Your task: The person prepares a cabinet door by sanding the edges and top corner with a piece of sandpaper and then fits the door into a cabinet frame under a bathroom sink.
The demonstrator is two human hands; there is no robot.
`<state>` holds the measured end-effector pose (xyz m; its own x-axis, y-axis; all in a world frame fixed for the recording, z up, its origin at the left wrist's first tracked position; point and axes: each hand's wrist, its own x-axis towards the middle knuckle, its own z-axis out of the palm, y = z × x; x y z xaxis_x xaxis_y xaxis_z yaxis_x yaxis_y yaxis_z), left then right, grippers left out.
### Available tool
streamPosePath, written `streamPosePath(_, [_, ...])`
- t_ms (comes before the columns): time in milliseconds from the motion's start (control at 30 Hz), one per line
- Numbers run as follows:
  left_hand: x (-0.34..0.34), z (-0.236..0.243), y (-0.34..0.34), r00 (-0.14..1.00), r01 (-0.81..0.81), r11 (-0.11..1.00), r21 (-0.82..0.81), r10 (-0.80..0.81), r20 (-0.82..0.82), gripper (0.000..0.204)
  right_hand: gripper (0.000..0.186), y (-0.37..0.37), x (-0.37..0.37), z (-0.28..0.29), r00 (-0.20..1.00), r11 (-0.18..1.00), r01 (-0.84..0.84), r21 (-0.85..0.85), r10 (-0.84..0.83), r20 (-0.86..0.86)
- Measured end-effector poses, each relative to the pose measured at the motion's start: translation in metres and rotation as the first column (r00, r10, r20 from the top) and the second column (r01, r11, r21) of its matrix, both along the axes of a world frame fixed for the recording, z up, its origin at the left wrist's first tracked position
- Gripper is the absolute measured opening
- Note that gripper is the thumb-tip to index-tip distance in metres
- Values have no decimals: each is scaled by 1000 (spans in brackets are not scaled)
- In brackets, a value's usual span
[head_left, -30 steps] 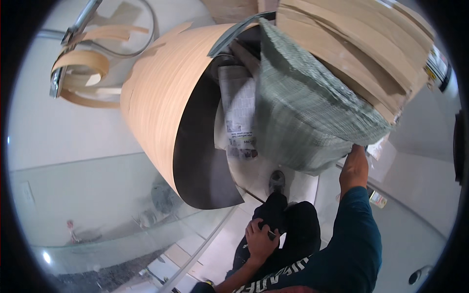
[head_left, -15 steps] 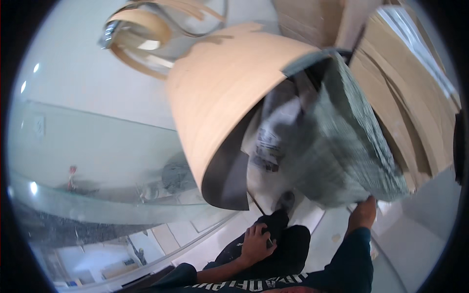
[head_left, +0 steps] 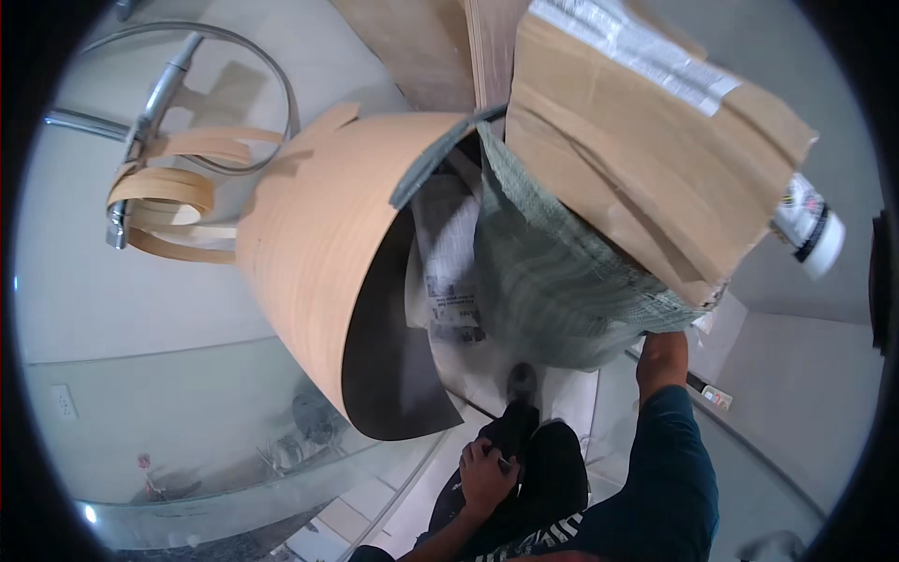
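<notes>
A steel hoop stand holds wood edge-banding coils left of it; a white socket sits below.

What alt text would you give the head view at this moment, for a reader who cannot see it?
Looking down, the person's right hand reaches up under a grey-green woven sack and a brown cardboard box, while the left hand rests on their dark trousers. A large curled roll of wood-grain veneer with a dark inner face fills the centre.
</notes>
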<state>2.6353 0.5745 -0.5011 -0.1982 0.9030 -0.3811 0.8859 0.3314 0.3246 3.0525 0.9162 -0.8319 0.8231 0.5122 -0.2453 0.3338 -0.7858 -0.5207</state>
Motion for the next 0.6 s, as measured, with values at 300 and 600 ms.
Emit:
streamPosePath(300, [-10, -18, 28, 995, 96, 995, -18, -96, 1, 31, 34, -102, -1, -35, 976, 980, 198, 17, -195, -96])
streamPosePath(600, [4, -11, 59, 971, 237, 972, -13, -237, -20, 33, 35, -23, -11, -21, 948, 960, 276, -44, -279, -155])
